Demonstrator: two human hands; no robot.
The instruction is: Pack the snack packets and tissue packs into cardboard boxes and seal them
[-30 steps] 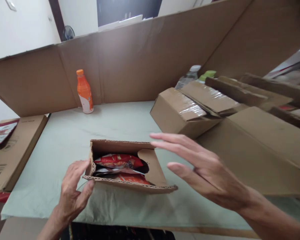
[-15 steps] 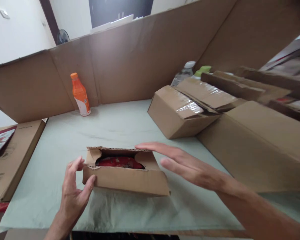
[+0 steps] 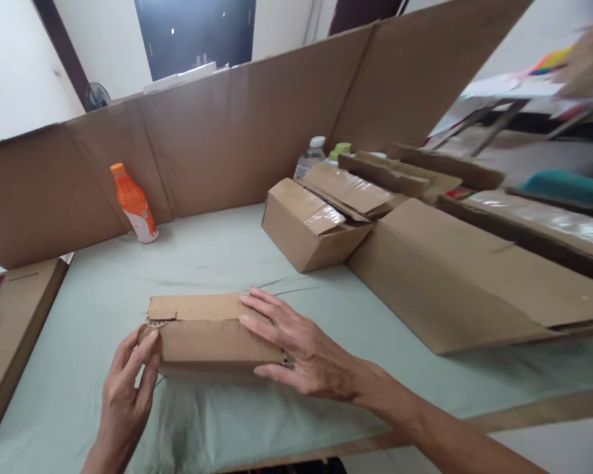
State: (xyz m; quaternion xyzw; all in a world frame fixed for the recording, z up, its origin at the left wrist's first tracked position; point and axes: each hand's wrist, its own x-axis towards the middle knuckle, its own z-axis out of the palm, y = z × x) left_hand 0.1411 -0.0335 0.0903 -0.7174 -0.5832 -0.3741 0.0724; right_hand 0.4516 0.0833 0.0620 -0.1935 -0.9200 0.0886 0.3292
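Observation:
A small brown cardboard box [image 3: 202, 339] lies lengthwise on the table in front of me, its top flaps folded over. At its left end, my left hand [image 3: 133, 368] pinches the corner by the side flap. My right hand [image 3: 299, 349] rests with spread fingers over the right end, fingertips on the top flaps and thumb low along the front side. The flaps hide what is inside the box.
A pale green cloth [image 3: 197, 253] covers the table. An orange bottle [image 3: 134, 203] stands at the back left by a cardboard wall [image 3: 217, 131]. A taped box [image 3: 306, 227], a larger carton [image 3: 454, 283] and a clear bottle [image 3: 310, 158] stand right. A flat carton [image 3: 20, 329] lies left.
The box's top has been shut over the red item seen inside before. My right hand has come down onto its right end, and my left fingers have closed at the left corner. The view has swung right.

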